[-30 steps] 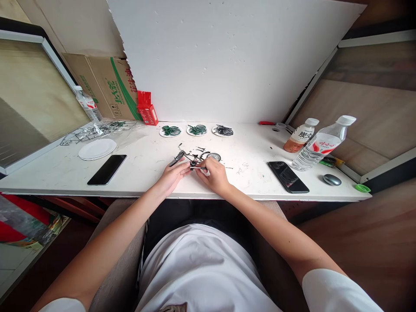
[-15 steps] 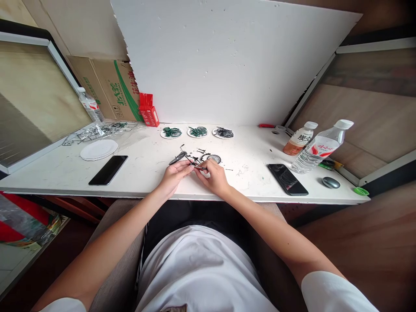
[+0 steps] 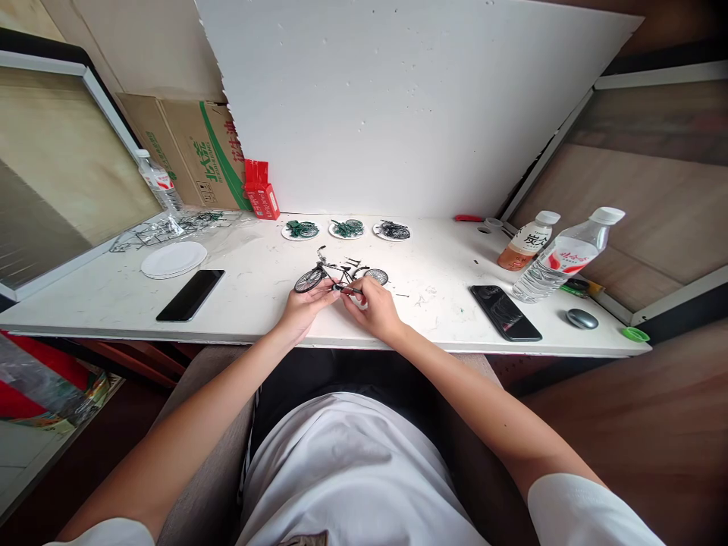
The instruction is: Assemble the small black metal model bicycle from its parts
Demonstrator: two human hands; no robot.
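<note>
The left hand (image 3: 304, 305) and right hand (image 3: 375, 307) each pinched the model bicycle (image 3: 340, 274) low on its frame. Half a second before it had leaned over; now it stood upright on both wheels on the white table (image 3: 250, 307), just in front of three small dishes (image 3: 346, 228).

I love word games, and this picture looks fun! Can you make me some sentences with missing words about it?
1. The left hand and the right hand pinch a tiny model ____ on the white table.
2. Behind it, ____ small plates of parts sit in a row.
3. The clear water bottle on the right has a ____ cap.

Missing words: bicycle; three; white.
</note>
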